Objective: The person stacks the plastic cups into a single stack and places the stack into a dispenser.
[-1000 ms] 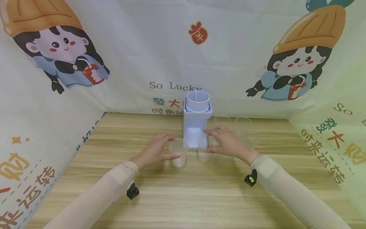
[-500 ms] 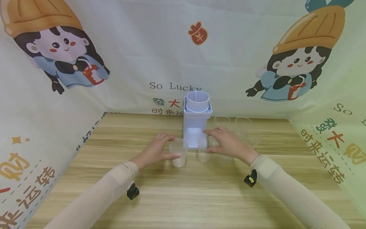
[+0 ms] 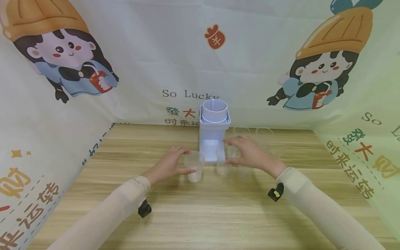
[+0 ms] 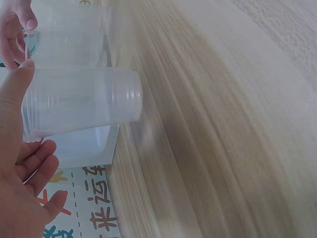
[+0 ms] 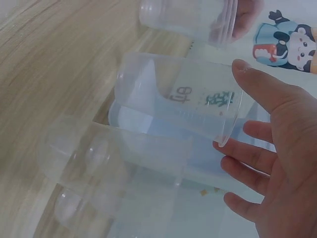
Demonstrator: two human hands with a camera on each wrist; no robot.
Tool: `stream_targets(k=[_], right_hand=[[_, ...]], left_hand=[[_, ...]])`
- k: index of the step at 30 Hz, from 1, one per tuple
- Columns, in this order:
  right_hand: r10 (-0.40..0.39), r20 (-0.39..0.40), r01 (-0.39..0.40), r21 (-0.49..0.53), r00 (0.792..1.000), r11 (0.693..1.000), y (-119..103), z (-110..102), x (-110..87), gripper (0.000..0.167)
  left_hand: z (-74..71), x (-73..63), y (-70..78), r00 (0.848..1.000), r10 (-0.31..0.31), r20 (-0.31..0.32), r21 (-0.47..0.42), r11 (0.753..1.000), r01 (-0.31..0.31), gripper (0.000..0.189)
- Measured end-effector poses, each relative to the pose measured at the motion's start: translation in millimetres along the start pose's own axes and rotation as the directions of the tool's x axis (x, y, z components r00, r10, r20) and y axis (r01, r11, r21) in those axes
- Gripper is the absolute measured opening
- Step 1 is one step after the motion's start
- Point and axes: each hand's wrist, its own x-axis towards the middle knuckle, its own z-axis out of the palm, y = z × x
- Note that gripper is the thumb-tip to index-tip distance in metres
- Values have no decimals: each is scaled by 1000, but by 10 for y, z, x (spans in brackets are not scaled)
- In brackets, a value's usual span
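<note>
In the head view my left hand (image 3: 171, 164) grips a clear plastic cup (image 3: 195, 169) near its rim, thumb on one side and fingers on the other. Several ridges show near that rim in the left wrist view. My right hand (image 3: 252, 154) pinches another clear cup (image 5: 178, 94) at the rim between thumb and index finger; the other fingers are spread away from it. This cup is upright in front of a pale dispenser-like stand (image 3: 212, 135) with a round tube on top. The two cups are apart, left and right of the stand's base.
Several more clear cups (image 5: 148, 163) stand on the right, close beside the right hand and partly hidden by it in the head view. A wood-grain table (image 3: 200, 215) lies beneath. A printed cloth (image 3: 150, 62) hangs behind and at both sides.
The right hand and forearm have shifted slightly right with the cup. My left hand holds its cup almost still. The head view has moved a little.
</note>
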Motion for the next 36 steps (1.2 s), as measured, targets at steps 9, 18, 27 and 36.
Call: stream_targets(k=[9, 18, 27, 36], right_hand=[[15, 7, -16, 23, 1000, 1000, -47, -116, 4, 80], [7, -6, -7, 30, 1000, 1000, -108, -271, 18, 78], [13, -6, -13, 32, 1000, 999, -141, -379, 28, 75], [16, 0, -16, 43, 1000, 999, -164, -433, 44, 74]], left_hand=[[-8, 3, 5, 1000, 1, 4, 2, 1000, -1, 73], [-6, 7, 2, 1000, 7, 3, 11, 1000, -7, 73], [-18, 11, 10, 1000, 4, 5, 16, 1000, -4, 73], [-11, 22, 20, 1000, 6, 6, 18, 1000, -6, 72]])
